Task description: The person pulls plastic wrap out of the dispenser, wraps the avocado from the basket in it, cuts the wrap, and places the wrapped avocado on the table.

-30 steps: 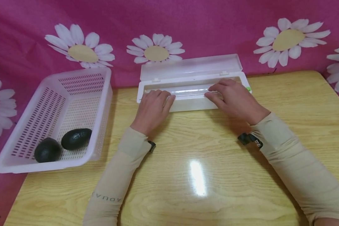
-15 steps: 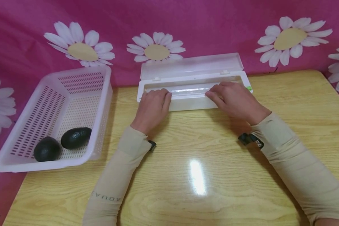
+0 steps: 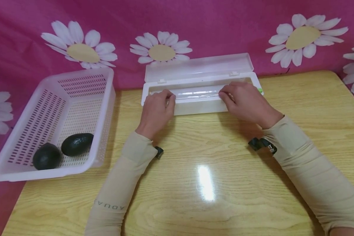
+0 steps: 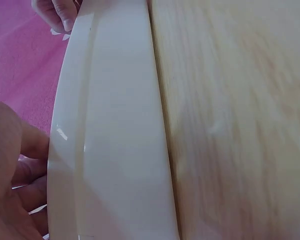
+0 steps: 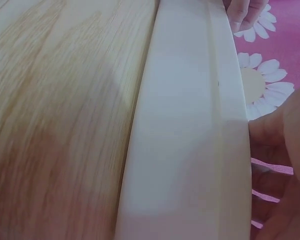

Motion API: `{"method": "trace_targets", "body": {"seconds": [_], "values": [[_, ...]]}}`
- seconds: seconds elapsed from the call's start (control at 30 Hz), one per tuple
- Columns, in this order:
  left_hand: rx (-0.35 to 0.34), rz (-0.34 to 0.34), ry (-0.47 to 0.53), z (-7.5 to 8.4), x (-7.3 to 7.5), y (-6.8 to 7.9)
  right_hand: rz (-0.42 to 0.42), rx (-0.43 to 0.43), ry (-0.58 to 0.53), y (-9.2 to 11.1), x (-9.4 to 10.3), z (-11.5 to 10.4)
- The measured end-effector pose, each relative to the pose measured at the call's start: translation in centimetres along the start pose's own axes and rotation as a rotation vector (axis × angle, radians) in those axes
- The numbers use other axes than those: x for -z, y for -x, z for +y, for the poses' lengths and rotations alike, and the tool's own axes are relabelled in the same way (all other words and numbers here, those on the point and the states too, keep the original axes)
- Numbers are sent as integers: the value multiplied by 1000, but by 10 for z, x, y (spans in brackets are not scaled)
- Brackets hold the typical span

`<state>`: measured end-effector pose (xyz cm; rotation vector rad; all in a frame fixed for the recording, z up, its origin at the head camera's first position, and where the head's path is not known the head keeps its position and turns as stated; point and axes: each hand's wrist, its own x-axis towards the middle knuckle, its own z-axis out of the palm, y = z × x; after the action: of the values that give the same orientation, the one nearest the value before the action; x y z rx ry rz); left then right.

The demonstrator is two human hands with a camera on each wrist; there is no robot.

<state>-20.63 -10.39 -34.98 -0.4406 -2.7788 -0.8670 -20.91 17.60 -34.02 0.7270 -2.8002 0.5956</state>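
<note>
A long white cling film dispenser (image 3: 199, 108) lies near the back of the table, its lid (image 3: 199, 68) raised against the cloth. Inside is a shiny roll of clear cling film (image 3: 194, 93). At the left part of the front rim, my left hand (image 3: 155, 112) pinches the film between thumb and index finger. Farther right my right hand (image 3: 250, 102) does likewise, its thumb near the rim. Both wrist views show the dispenser's smooth front wall (image 4: 122, 120), with fingers (image 5: 270, 177) reaching over its top edge. The film between the fingertips is mostly hidden.
On the left stands a white perforated basket (image 3: 105, 131) holding two dark avocados (image 3: 77, 144) (image 3: 47, 156). The wooden table (image 3: 177, 193) stretches in front of the dispenser. A pink daisy-print cloth (image 3: 221, 29) hangs right behind it.
My hands have shifted slightly apart along the dispenser, the left one leftward and the right one rightward. The left thumb has drawn in against the index finger. The basket and avocados stay put.
</note>
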Motion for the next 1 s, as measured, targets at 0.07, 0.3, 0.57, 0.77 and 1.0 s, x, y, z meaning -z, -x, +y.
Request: {"method": "trace_targets", "body": {"seconds": [0.07, 0.3, 0.57, 0.77, 1.0], "values": [[4, 3, -3, 0, 0, 0, 4, -11, -7, 0, 0, 0], [-3, 27, -41, 1, -1, 0, 39, -31, -3, -1, -1, -2], [1, 40, -34, 0, -1, -1, 54, -34, 5, -2, 0, -4], [-29, 61, -33, -3, -1, -1, 98, -11, -2, -3, -3, -1], [-62, 85, -38, -4, -1, -3, 109, -4, -18, -4, -3, 1]]}}
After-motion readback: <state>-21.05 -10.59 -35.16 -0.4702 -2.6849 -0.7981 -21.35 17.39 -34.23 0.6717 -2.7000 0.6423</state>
